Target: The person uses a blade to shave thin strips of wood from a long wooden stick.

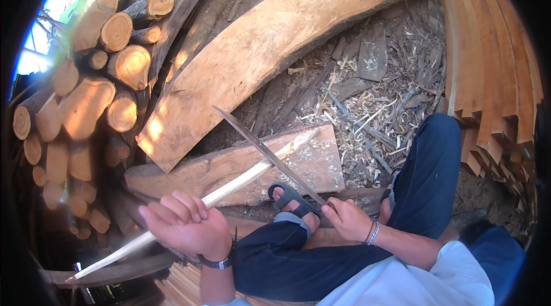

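Observation:
A long, pale peeled wooden stick (pixel 235 186) slants from the lower left up to the right. My left hand (pixel 186 223) is closed around it, fingers curled, with the palm side partly hidden. The stick's far end, rougher and yellowish, lies over a flat wooden slab (pixel 321 160). My right hand (pixel 348 220) is closed on the handle of a long machete (pixel 252 141), whose handle is mostly covered by the fingers. The blade points up and left and crosses over the stick near the slab's middle.
Cut logs (pixel 117 32) are piled at the left. A big curved plank (pixel 275 48) lies beyond the slab. Wood shavings (pixel 367 111) litter the ground, and sawn boards (pixel 488 65) are stacked at the right. My sandalled foot (pixel 295 205) is close to the blade.

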A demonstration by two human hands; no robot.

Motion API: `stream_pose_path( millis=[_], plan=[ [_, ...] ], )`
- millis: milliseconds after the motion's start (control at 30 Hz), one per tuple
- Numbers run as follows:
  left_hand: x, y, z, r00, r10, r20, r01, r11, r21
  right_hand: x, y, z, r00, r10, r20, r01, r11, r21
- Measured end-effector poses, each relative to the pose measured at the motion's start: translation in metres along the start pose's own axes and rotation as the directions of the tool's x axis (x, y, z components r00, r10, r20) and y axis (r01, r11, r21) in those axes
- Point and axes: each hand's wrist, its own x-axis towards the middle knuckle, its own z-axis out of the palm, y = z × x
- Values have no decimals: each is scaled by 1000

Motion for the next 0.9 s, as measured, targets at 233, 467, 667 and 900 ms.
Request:
stream_pose_path(
  millis=[233,467,667,900],
  plan=[
    [0,-2,1,1000,4,20,-4,1000,10,-3,-6,-5,1000,3,3,-3,999,39],
    [-11,3,5,1000,-7,25,7,1000,19,2,-3,-13,996,92,16,-91,996,-15],
    [-10,1,5,1000,-11,25,10,1000,15,-6,-1,-11,999,41,24,-43,998,54],
    [-10,2,6,1000,-2,11,2,1000,23,-10,-15,-14,999,4,37,-3,999,-35]
  ],
)
